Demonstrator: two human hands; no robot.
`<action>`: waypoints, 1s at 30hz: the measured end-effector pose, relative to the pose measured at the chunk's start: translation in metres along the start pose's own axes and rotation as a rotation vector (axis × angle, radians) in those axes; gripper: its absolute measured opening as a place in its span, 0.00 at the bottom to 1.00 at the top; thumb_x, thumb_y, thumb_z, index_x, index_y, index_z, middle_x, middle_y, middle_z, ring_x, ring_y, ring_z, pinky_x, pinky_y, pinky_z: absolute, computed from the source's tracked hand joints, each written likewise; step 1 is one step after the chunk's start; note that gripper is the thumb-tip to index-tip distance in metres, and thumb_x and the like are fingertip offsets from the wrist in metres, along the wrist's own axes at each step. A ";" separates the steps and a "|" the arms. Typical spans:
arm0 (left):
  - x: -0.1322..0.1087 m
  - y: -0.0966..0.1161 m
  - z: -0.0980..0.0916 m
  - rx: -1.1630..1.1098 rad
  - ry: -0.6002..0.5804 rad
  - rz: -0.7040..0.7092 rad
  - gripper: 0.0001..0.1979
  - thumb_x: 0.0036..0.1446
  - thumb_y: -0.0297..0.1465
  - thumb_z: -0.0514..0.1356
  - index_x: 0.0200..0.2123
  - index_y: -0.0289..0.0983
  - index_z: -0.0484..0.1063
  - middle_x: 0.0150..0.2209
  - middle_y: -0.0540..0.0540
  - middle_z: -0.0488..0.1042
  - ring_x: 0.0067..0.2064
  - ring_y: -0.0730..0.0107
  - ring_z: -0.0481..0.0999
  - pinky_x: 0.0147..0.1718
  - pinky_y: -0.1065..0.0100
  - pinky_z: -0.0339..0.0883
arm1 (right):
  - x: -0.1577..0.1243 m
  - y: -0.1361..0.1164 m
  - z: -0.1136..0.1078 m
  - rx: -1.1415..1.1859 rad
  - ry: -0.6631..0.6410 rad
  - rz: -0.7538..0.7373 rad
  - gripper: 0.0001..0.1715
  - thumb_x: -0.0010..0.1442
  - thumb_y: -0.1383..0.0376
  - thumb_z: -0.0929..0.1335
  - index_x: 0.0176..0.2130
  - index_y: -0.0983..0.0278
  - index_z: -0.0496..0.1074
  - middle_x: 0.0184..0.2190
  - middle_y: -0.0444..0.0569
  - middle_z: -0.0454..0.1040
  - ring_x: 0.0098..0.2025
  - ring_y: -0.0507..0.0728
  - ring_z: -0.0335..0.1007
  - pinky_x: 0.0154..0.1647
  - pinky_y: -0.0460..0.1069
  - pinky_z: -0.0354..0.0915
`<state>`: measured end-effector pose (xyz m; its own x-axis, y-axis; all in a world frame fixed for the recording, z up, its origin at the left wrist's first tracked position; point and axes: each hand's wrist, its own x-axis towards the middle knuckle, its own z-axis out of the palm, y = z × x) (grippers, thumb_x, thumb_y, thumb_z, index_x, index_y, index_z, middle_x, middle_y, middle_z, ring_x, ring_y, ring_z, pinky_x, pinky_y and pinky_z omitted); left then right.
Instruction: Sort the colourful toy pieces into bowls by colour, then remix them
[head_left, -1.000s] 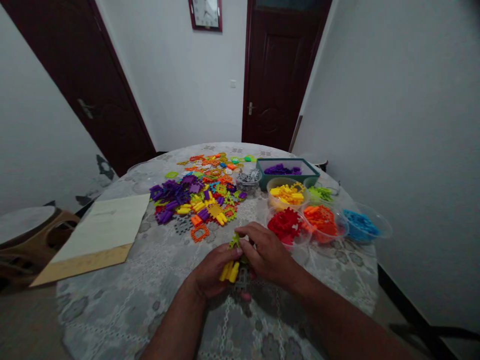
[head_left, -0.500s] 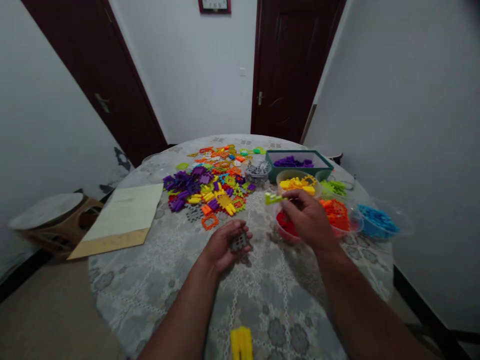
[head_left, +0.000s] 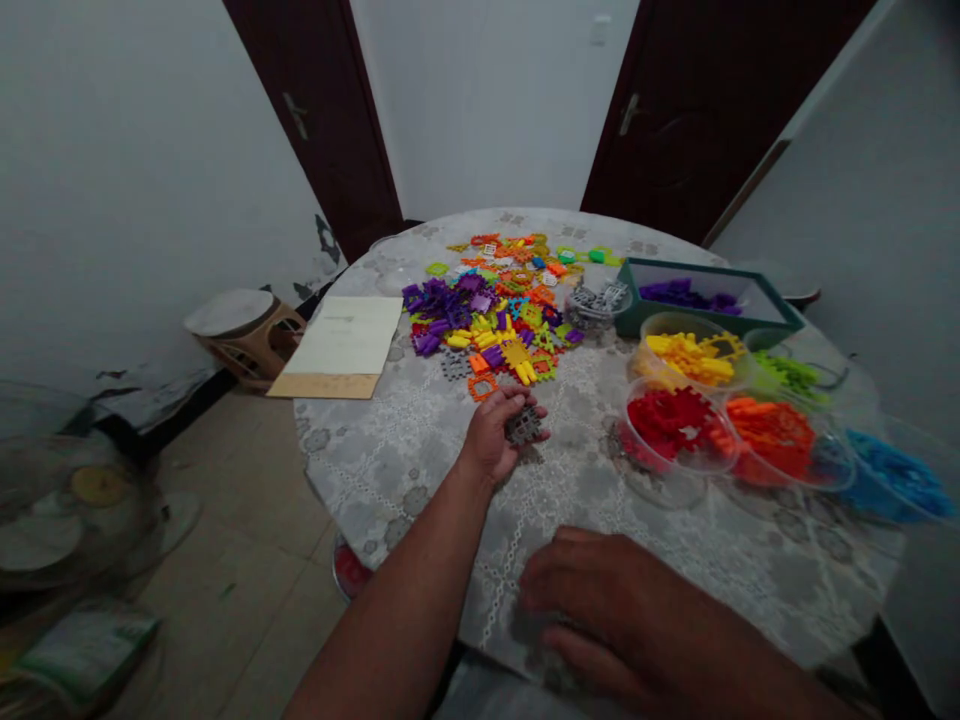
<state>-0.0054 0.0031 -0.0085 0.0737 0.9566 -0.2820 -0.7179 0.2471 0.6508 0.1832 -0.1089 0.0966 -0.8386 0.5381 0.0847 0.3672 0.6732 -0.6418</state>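
Note:
My left hand (head_left: 496, 435) is closed around a dark grey lattice building piece (head_left: 523, 427), held just above the table in front of the heap. My right hand (head_left: 600, 600) is low over the near edge of the table, back upward, with its fingers bent down and smeared by motion. Whatever may be under its fingers is hidden. Ahead of my left hand lies a mixed heap of plastic building pieces (head_left: 495, 320). Tubs of red pieces (head_left: 675, 420), orange pieces (head_left: 772, 435) and yellow pieces (head_left: 690, 358) stand beyond my right hand.
A green box (head_left: 630, 315) with purple pieces (head_left: 690, 295) stands behind the tubs, beside a bowl of grey pieces (head_left: 600, 298). Lime pieces (head_left: 787, 372) and blue pieces (head_left: 896, 475) fill tubs farther right. A paper-covered board (head_left: 341, 335) overhangs the table's left edge.
My right hand has moved back from the tubs to the near edge; the lime piece it held no longer shows. The yellow pieces there are out of sight. My view has turned left and down.

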 end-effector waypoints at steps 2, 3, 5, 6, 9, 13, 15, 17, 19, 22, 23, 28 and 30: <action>0.000 0.002 -0.003 -0.007 -0.006 -0.008 0.14 0.53 0.30 0.70 0.43 0.35 0.76 0.39 0.45 0.76 0.38 0.62 0.82 0.31 0.61 0.82 | 0.007 -0.003 0.014 0.110 -0.143 0.013 0.12 0.72 0.64 0.65 0.51 0.59 0.77 0.43 0.49 0.80 0.46 0.56 0.75 0.48 0.50 0.71; 0.000 0.004 -0.004 -0.015 -0.010 -0.018 0.14 0.53 0.30 0.70 0.43 0.35 0.76 0.39 0.45 0.76 0.38 0.62 0.82 0.31 0.61 0.82 | 0.009 0.001 0.016 0.141 -0.155 0.043 0.12 0.73 0.64 0.64 0.50 0.59 0.77 0.42 0.49 0.80 0.45 0.56 0.75 0.48 0.50 0.71; 0.001 0.007 -0.005 -0.038 -0.008 -0.036 0.13 0.53 0.30 0.69 0.42 0.35 0.76 0.39 0.45 0.76 0.39 0.61 0.82 0.30 0.61 0.82 | 0.011 0.012 0.015 0.167 -0.136 0.109 0.12 0.74 0.65 0.63 0.47 0.60 0.77 0.41 0.49 0.79 0.44 0.55 0.75 0.49 0.50 0.70; 0.002 0.009 -0.004 -0.047 -0.007 -0.045 0.12 0.53 0.31 0.69 0.42 0.35 0.76 0.39 0.44 0.76 0.39 0.61 0.82 0.30 0.61 0.82 | 0.012 0.019 0.013 0.171 -0.125 0.135 0.12 0.74 0.65 0.63 0.47 0.61 0.76 0.41 0.49 0.79 0.44 0.55 0.75 0.49 0.50 0.70; 0.002 0.011 -0.002 -0.060 -0.001 -0.065 0.12 0.54 0.31 0.68 0.42 0.35 0.77 0.38 0.44 0.76 0.39 0.61 0.82 0.30 0.62 0.82 | 0.016 0.034 0.008 0.142 -0.119 0.166 0.11 0.73 0.66 0.64 0.48 0.61 0.76 0.42 0.48 0.79 0.44 0.55 0.76 0.49 0.50 0.69; 0.002 0.011 0.000 -0.089 0.023 -0.060 0.12 0.55 0.34 0.66 0.42 0.34 0.77 0.39 0.42 0.76 0.39 0.59 0.81 0.30 0.60 0.82 | 0.030 0.055 0.012 -0.031 0.034 0.234 0.11 0.72 0.66 0.65 0.51 0.61 0.75 0.44 0.51 0.79 0.46 0.58 0.77 0.50 0.54 0.71; 0.004 0.013 -0.002 -0.117 0.041 0.001 0.12 0.54 0.32 0.64 0.41 0.34 0.77 0.39 0.42 0.77 0.40 0.59 0.81 0.33 0.59 0.82 | 0.041 0.068 0.017 -0.113 0.183 0.261 0.13 0.72 0.68 0.63 0.52 0.62 0.74 0.48 0.54 0.78 0.49 0.60 0.77 0.51 0.55 0.72; 0.006 0.017 -0.005 -0.137 0.073 0.104 0.12 0.50 0.27 0.62 0.41 0.35 0.76 0.40 0.43 0.77 0.42 0.60 0.81 0.38 0.56 0.83 | 0.054 0.084 0.021 -0.192 0.343 0.285 0.17 0.71 0.69 0.62 0.56 0.62 0.73 0.54 0.58 0.75 0.53 0.61 0.76 0.55 0.57 0.73; 0.010 0.022 -0.009 -0.135 0.125 0.205 0.18 0.44 0.22 0.60 0.41 0.38 0.75 0.41 0.46 0.77 0.44 0.61 0.81 0.43 0.53 0.82 | 0.070 0.101 0.026 -0.263 0.475 0.307 0.21 0.71 0.69 0.62 0.61 0.62 0.70 0.61 0.60 0.71 0.59 0.63 0.74 0.59 0.60 0.72; 0.015 0.027 -0.012 -0.114 0.210 0.295 0.26 0.38 0.18 0.58 0.43 0.40 0.73 0.43 0.48 0.77 0.46 0.63 0.81 0.47 0.51 0.81 | 0.098 0.127 0.029 -0.318 0.579 0.359 0.27 0.70 0.67 0.63 0.65 0.63 0.67 0.65 0.62 0.67 0.64 0.65 0.70 0.62 0.61 0.71; 0.016 0.027 -0.012 -0.105 0.232 0.313 0.28 0.37 0.17 0.58 0.45 0.41 0.73 0.45 0.48 0.77 0.47 0.63 0.81 0.47 0.52 0.81 | 0.108 0.135 0.029 -0.329 0.603 0.387 0.28 0.70 0.67 0.63 0.67 0.64 0.66 0.65 0.63 0.67 0.65 0.65 0.69 0.62 0.60 0.71; 0.021 0.025 -0.013 -0.085 0.282 0.356 0.33 0.37 0.16 0.58 0.49 0.42 0.72 0.51 0.45 0.76 0.51 0.61 0.80 0.47 0.54 0.81 | 0.144 0.164 0.032 -0.398 0.634 0.545 0.31 0.68 0.64 0.66 0.68 0.65 0.66 0.64 0.62 0.70 0.60 0.67 0.73 0.58 0.59 0.73; 0.024 0.023 -0.014 -0.086 0.283 0.348 0.33 0.37 0.16 0.57 0.50 0.42 0.72 0.53 0.44 0.76 0.53 0.61 0.80 0.46 0.55 0.81 | 0.149 0.171 0.036 -0.401 0.661 0.541 0.28 0.68 0.64 0.66 0.65 0.64 0.69 0.60 0.62 0.73 0.55 0.67 0.76 0.53 0.59 0.74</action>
<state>-0.0295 0.0301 -0.0100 -0.3655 0.8978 -0.2457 -0.7221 -0.1070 0.6834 0.1069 0.0684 -0.0280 -0.1611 0.9244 0.3459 0.8538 0.3063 -0.4209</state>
